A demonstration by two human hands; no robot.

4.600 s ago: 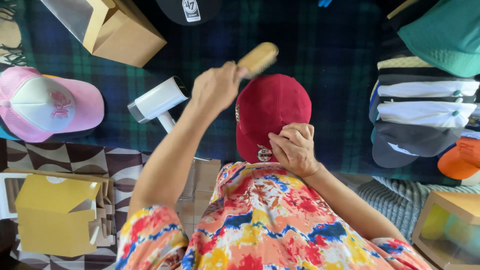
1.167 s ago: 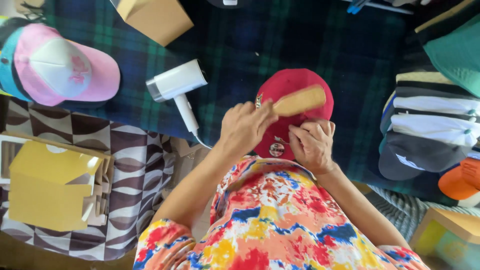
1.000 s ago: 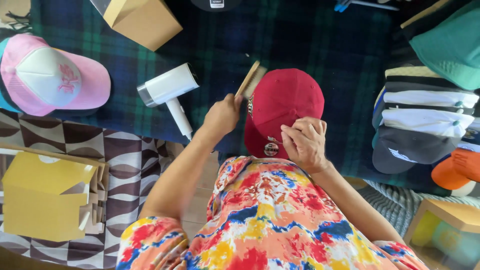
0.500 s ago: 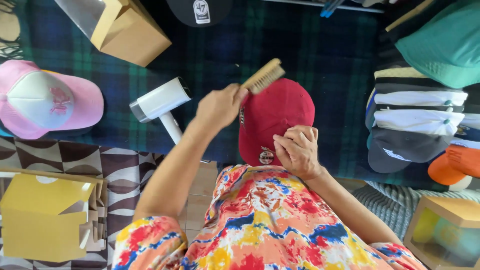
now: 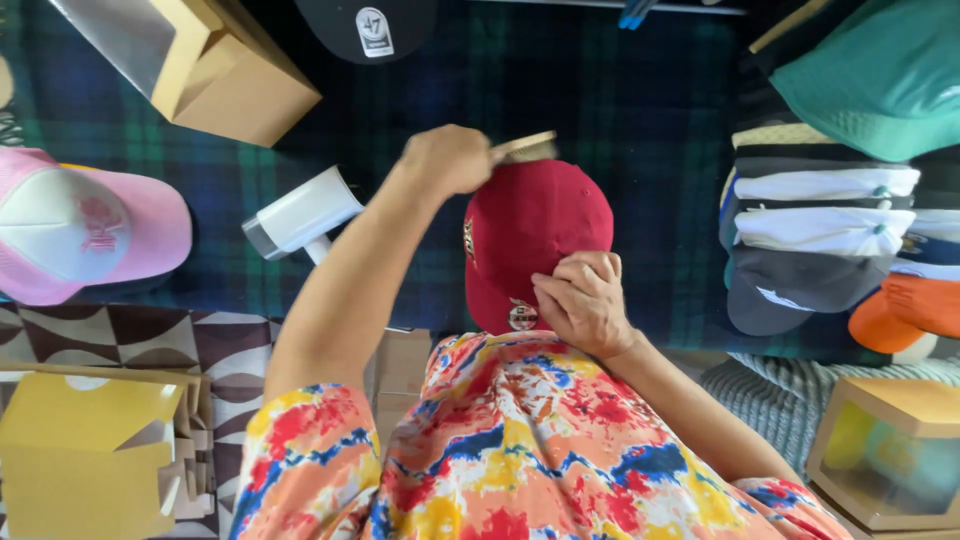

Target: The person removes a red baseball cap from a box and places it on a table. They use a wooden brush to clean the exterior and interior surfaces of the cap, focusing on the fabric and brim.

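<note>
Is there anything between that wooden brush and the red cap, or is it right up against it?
Nothing visible separates them. The left hand holds the wooden brush at the far edge of the red fabric baseball cap, while the right hand grips the cap's near side. Whether the bristles actually touch cannot be told.

One red cap, one pink cap, one black cap, one brush, one white dryer, two hands.

Light: bright, even daylight around my hands.
Shadows: soft, faint.
Focus: sharp centre.
Edges: slight wide-angle stretch, corners darker.
</note>
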